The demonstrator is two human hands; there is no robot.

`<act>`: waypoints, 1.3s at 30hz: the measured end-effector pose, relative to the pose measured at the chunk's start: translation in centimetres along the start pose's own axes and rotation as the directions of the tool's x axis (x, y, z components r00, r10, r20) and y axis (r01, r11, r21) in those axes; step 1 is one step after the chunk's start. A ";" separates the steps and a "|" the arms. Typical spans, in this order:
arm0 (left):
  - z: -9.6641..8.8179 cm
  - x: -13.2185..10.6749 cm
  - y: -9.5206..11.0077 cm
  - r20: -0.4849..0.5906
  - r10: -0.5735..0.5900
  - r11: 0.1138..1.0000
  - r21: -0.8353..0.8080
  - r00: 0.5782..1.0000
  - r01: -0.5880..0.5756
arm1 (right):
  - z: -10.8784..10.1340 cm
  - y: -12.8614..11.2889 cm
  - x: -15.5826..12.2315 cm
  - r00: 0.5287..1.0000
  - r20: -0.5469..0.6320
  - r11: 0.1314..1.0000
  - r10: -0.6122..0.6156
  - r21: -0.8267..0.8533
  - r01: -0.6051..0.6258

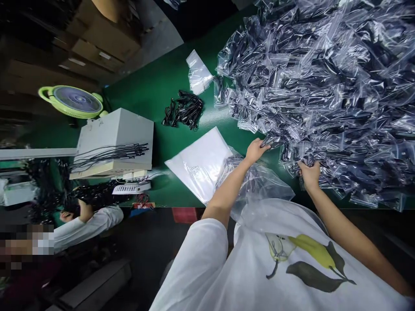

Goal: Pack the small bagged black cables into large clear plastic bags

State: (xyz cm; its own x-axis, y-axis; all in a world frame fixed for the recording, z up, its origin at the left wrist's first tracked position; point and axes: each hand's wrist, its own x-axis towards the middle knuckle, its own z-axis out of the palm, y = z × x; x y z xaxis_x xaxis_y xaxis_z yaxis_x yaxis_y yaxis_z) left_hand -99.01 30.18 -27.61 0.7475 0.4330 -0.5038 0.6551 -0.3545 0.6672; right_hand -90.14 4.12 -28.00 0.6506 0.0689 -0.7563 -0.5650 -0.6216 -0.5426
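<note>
l hand (257, 151) pinched on a bagged black cable (271, 141) at the near left edge of the pile of bagged black cables (324, 95), which covers the right side of the green table (145, 82); r hand (310, 173) apart from it, farther right, fingers touching bags at the pile's near edge, can't tell if gripping; big clear plastic bag (270, 179) under l forearm, nr table's near edge; flat white plastic bags w/ print (201, 162) just left; loose black cables (186, 110) beyond, small clear bags (198, 73) farther still; lime-green fan (78, 100) & white box (100, 134) at left; co-worker's hand (85, 211) near left, by dark cables
</note>
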 end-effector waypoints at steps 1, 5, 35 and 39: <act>0.0 -0.6 -0.2 -0.015 -0.024 0.991 -0.136 1.000 0.021 | -0.8 0.2 -0.4 1.000 -0.023 1.000 0.000 0.011 0.001; -0.3 -3.0 -0.8 0.033 -0.210 0.695 -0.698 0.977 0.172 | -5.8 1.1 -2.6 0.970 0.174 0.984 0.172 0.018 -0.178; -4.6 -20.5 1.5 0.059 -0.401 0.130 -0.984 0.914 0.121 | 0.0 -3.4 0.0 -0.229 0.973 -0.463 0.016 0.210 0.861; -4.6 -21.4 1.9 0.066 -0.315 0.162 -0.979 0.947 0.122 | -2.8 -5.2 0.2 -0.043 0.969 -0.168 -0.243 0.001 0.986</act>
State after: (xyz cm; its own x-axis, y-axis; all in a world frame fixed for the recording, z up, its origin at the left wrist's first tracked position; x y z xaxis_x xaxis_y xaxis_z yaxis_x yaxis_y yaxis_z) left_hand -114.21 24.05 -13.04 0.5088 0.4670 -0.7232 0.0891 0.8070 0.5838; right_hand -85.63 5.18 -24.24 -0.3824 0.9042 -0.1901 0.7354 0.1733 -0.6551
